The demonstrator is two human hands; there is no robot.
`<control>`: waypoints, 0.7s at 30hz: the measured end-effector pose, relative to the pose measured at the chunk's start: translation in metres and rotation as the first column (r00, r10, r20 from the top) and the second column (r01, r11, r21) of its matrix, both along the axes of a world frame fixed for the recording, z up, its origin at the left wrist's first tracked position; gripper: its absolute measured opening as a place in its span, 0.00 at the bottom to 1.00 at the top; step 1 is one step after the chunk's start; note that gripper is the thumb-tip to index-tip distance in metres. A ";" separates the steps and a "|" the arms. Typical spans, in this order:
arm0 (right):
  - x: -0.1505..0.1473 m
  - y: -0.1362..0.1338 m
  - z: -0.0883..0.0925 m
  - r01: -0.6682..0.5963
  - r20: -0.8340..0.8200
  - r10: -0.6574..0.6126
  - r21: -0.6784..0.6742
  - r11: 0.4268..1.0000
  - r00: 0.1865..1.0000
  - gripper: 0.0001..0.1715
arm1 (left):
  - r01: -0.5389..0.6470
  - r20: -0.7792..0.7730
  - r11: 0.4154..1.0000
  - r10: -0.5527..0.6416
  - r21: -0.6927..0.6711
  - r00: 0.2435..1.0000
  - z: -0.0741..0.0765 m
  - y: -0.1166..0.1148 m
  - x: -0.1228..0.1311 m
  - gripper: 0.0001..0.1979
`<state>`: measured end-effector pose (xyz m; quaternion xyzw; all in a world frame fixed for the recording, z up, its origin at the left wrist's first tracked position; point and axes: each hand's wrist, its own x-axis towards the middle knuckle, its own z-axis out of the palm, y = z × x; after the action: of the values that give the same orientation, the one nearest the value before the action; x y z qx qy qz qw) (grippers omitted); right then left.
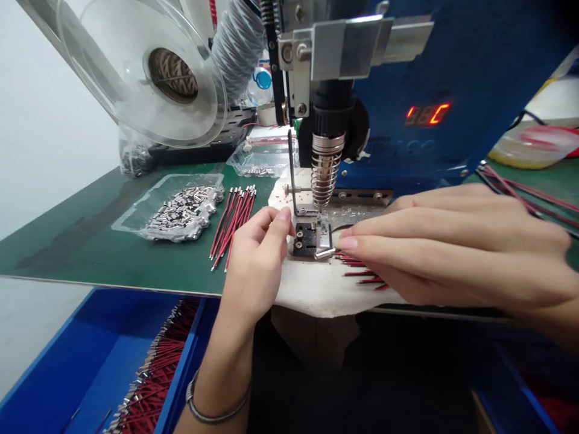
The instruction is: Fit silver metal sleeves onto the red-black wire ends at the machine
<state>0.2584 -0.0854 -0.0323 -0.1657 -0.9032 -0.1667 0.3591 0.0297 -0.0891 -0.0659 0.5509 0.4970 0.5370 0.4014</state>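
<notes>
My left hand (pixel 262 253) is closed in a pinch at the left side of a small black fixture (pixel 298 244); whatever is between thumb and forefinger is too small to make out. My right hand (pixel 452 244) reaches in from the right with its fingers pressed together. At its fingertips is a small silver metal piece (pixel 324 254), lying slantwise at the fixture's front edge. Above the fixture hangs a soldering head (pixel 326 166) with a coil spring. Several red-and-black wires (pixel 362 274) lie partly hidden beneath my right hand on a white cloth (pixel 312 295).
Left of the cloth lies a bunch of red-and-black wires (pixel 233 223) beside a clear tray (pixel 131 220) of silver pieces. A blue bin (pixel 67 355) below holds finished-looking wires. A transparent fume hood (pixel 104 66) and a blue machine (pixel 474 78) with a lit display stand behind.
</notes>
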 end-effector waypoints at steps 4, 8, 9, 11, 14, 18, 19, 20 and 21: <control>-0.007 0.004 -0.001 -0.021 -0.102 0.027 0.063 0.998 0.994 0.15 | 0.015 0.013 1.000 -0.015 -0.009 1.000 -0.001 0.001 -0.001 0.17; -0.010 0.005 -0.004 -0.010 -0.130 0.016 0.049 0.999 0.991 0.13 | 0.022 0.020 1.000 -0.021 -0.022 1.000 -0.002 0.001 -0.002 0.18; -0.010 0.006 -0.004 -0.013 -0.127 0.018 0.043 0.999 0.992 0.13 | 0.021 0.020 1.000 -0.021 -0.022 1.000 -0.002 0.001 -0.002 0.18; -0.010 0.006 -0.004 -0.031 -0.114 0.034 0.033 0.999 0.993 0.11 | 0.017 0.010 1.000 -0.017 -0.020 1.000 -0.002 0.000 -0.001 0.18; -0.009 0.008 -0.006 -0.027 -0.112 0.030 0.029 0.999 0.993 0.12 | 0.011 -0.012 1.000 -0.012 -0.011 1.000 -0.002 0.000 -0.001 0.18; -0.007 0.009 -0.009 -0.012 -0.101 0.016 0.037 0.999 0.995 0.17 | 0.003 -0.036 1.000 -0.003 -0.011 0.999 -0.001 0.000 -0.002 0.19; -0.006 0.009 -0.009 -0.013 -0.101 0.016 0.034 0.999 0.995 0.16 | 0.003 -0.040 1.000 -0.004 -0.012 0.999 -0.001 0.000 -0.002 0.19; -0.006 0.009 -0.009 -0.014 -0.106 0.017 0.030 0.999 0.994 0.16 | 0.006 -0.041 1.000 -0.006 -0.014 0.999 -0.001 0.000 -0.002 0.19; -0.006 0.009 -0.009 -0.019 -0.111 0.022 0.027 0.999 0.994 0.15 | 0.008 -0.040 1.000 -0.009 -0.015 0.999 -0.001 0.000 -0.002 0.19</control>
<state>0.2520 -0.0768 -0.0414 -0.1606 -0.8813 -0.1654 0.4125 0.0278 -0.0891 -0.0669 0.5608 0.5065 0.5204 0.3976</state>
